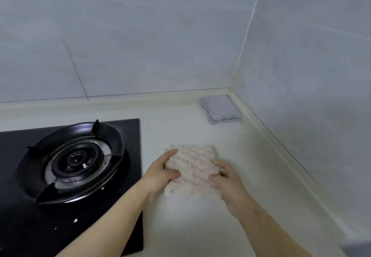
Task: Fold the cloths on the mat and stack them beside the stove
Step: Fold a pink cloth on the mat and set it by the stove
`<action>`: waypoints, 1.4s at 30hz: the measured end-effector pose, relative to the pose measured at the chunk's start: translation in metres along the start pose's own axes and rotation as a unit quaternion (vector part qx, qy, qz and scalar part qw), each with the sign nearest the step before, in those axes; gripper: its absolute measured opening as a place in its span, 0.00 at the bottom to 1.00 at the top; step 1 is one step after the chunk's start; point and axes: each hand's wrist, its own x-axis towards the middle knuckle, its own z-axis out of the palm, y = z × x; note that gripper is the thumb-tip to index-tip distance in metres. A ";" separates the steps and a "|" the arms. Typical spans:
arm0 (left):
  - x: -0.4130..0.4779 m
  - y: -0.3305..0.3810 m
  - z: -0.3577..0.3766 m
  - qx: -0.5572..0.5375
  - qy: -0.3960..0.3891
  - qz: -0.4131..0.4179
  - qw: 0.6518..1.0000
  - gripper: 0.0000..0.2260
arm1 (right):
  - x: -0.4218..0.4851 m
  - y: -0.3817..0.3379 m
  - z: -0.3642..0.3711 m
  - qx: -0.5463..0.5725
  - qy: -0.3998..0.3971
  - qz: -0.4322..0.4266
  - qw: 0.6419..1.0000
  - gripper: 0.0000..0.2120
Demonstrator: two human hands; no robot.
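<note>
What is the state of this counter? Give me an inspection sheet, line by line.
Surface: pale counter.
Job's things: pink cloth flat beside the stove; grey cloth folded in the corner, apart from it.
Clutter: white specks on the stove glass.
Grips: left hand and right hand each hold a side of the pink cloth.
Cables: nothing seen.
Surroundings: grey tiled walls.

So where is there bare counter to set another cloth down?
Between the pink cloth and the grey cloth; also right of the pink cloth up to the wall. Tight between stove and pink cloth, where the left hand grips it.
</note>
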 end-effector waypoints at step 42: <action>0.228 0.057 -0.047 0.411 0.227 -0.063 0.880 0.21 | 0.247 -0.085 0.072 -0.163 -0.123 -0.014 0.979 0.28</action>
